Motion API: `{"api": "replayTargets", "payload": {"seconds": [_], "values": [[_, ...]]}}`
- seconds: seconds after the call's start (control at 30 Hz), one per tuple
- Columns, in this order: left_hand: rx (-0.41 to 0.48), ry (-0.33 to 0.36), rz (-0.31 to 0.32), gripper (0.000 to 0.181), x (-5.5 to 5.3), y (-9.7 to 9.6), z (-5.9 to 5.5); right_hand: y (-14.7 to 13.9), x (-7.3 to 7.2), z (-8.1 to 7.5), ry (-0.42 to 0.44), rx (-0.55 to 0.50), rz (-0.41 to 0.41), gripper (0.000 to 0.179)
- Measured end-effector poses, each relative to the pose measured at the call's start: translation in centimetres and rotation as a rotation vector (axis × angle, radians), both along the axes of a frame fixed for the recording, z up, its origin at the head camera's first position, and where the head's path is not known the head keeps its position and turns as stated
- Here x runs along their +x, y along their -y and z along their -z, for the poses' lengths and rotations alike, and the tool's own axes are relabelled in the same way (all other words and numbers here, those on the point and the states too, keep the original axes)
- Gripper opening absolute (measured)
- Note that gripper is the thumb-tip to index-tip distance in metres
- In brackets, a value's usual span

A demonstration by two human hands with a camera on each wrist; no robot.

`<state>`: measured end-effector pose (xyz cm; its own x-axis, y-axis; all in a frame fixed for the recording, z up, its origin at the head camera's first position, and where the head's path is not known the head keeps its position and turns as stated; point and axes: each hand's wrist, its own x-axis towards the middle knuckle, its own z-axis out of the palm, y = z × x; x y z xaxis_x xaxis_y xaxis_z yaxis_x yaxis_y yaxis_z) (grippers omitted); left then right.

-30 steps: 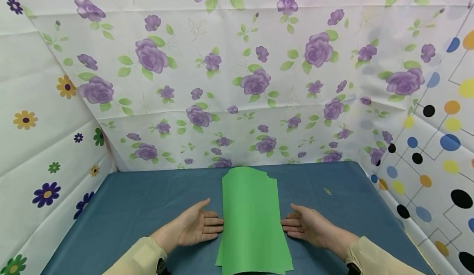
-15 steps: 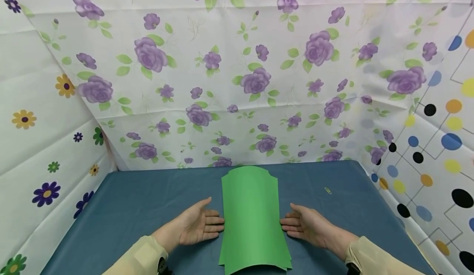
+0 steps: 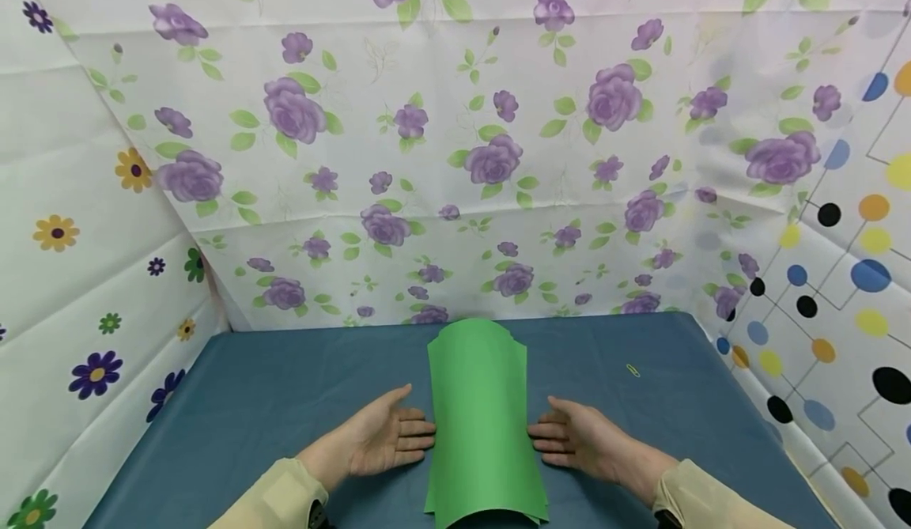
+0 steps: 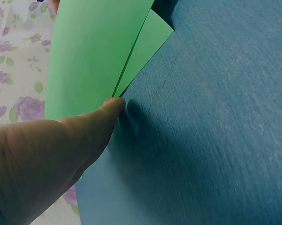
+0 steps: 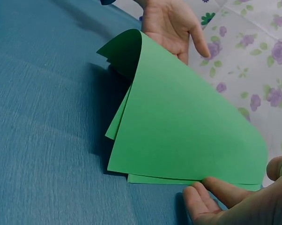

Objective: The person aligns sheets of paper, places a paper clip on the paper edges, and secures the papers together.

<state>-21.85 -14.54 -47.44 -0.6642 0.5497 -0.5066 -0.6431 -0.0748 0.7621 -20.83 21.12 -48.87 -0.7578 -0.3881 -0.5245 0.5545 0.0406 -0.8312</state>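
Between the two hands, a few sheets of green paper (image 3: 484,418) arch up from the table, their corners not lined up. My left hand (image 3: 391,438) touches the left long edge with its fingertips, fingers straight and thumb raised. On the opposite side, my right hand (image 3: 584,440) presses the right long edge in the same way. The right wrist view shows the bowed green paper (image 5: 183,112) with a lower sheet sticking out under the top one. In the left wrist view a corner of another sheet (image 4: 148,47) pokes out beyond the top sheet.
A yellow paper clip (image 3: 633,371) lies on the blue tablecloth (image 3: 299,379) to the right of the paper. Behind the table hangs a white floral cloth (image 3: 427,157), with patterned cloths at both sides.
My right hand has moved slightly left, and the hands are closer together. The paper, flatter half a second ago, is now narrower and arched more steeply.
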Motion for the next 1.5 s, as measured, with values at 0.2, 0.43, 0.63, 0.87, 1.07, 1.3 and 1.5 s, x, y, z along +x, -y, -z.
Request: {"api": "replayTargets", "payload": {"seconds": [0.2,0.43,0.63,0.87,1.07,1.3,1.5], "values": [[0.005,0.002,-0.002,0.099,0.0,-0.7,0.2,0.5,0.0,0.3,-0.006,-0.023,-0.017,0.083],[0.011,0.003,-0.011,0.097,0.1,-1.8,0.4,1.4,0.1,0.5,0.014,-0.073,-0.041,0.082],[0.013,0.0,-0.018,0.097,0.3,-2.7,0.6,2.1,-0.1,1.0,0.037,-0.139,-0.039,0.077],[0.009,0.021,-0.02,0.098,0.3,-3.5,0.7,3.3,-0.1,1.6,0.047,-0.19,-0.023,0.077],[0.023,0.023,-0.007,0.091,0.4,-4.1,0.9,4.0,-0.1,1.7,0.049,-0.202,-0.011,0.079],[0.083,0.048,-0.028,0.074,0.7,-4.9,1.3,4.6,0.1,1.6,0.04,-0.216,-0.035,0.073],[0.087,0.042,-0.023,0.062,0.8,-4.8,1.3,4.7,0.2,1.5,0.014,-0.251,-0.078,0.059]]}}
